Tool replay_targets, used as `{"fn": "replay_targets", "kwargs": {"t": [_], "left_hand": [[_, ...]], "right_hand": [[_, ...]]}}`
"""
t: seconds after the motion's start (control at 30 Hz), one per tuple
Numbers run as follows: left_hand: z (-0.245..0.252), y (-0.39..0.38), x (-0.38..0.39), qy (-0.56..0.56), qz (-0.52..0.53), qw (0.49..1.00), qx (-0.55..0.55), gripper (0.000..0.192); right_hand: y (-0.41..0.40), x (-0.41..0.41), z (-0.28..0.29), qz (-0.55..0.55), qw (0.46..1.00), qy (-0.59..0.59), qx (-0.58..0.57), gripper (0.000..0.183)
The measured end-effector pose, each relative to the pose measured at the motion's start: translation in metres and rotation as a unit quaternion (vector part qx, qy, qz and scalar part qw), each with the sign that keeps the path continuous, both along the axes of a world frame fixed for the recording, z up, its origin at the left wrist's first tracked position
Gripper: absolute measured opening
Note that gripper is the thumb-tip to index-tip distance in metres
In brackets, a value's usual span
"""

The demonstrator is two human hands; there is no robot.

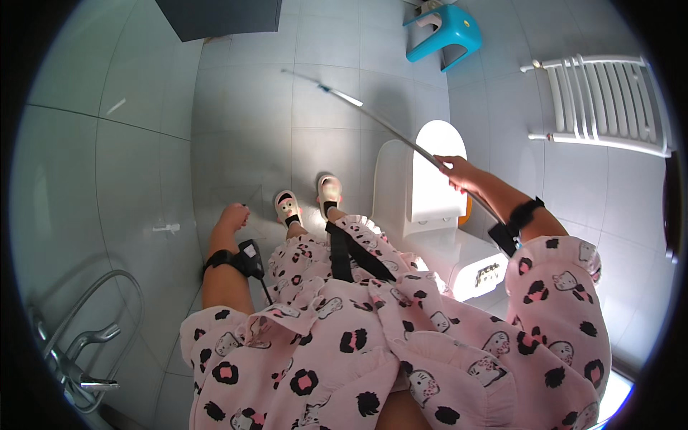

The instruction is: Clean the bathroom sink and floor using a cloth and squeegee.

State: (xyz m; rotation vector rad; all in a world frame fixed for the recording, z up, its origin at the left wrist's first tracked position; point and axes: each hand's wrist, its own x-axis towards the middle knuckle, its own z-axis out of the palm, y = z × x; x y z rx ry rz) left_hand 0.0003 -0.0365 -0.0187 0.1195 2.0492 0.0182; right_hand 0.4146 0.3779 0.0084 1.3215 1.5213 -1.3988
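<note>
My right hand grips a long thin metal pole above the toilet. The pole slants up and left over the tiled floor. Towards its far end are a white section and a small blue part; the tip is thin and blurred, so its kind cannot be told. Beneath my right hand is a white toilet with its lid down. My left hand hangs at my left side with its fingers curled in, and no object shows in it. My slippers stand on the floor between the hands.
A blue plastic stool stands at the far right corner. On the right wall hangs a white towel radiator. A chrome shower mixer with a hose is at lower left. A dark cabinet juts in at the top.
</note>
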Motion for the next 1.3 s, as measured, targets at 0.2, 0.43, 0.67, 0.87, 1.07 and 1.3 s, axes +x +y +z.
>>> {"fn": "replay_targets", "kwargs": {"t": [0.2,0.43,0.67,0.87,1.07,1.3], "left_hand": [[0.006,0.014,0.022,0.002,-0.012,1.000,0.005,0.024],[-0.008,-0.013,0.020,-0.023,0.033,0.999,0.020,0.023],[-0.025,-0.038,0.012,-0.025,-0.030,0.998,-0.048,0.020],[-0.028,0.012,0.027,-0.015,0.007,0.999,0.037,0.020],[-0.025,0.038,0.038,-0.061,-0.032,0.997,0.043,0.019],[-0.018,0.009,0.036,-0.055,-0.016,0.998,-0.006,0.018]], "right_hand": [[-0.061,-0.016,0.037,0.085,0.983,0.005,-0.160,0.040],[-0.060,-0.012,0.042,-0.078,0.955,0.024,-0.286,0.041],[0.014,-0.004,0.023,-0.042,0.998,-0.027,-0.031,0.039],[0.062,0.041,-0.056,-0.180,0.978,-0.065,0.082,0.037],[0.054,0.086,-0.090,-0.298,0.951,-0.065,0.057,0.039],[-0.011,0.083,-0.024,-0.248,0.964,-0.007,-0.094,0.046]]}}
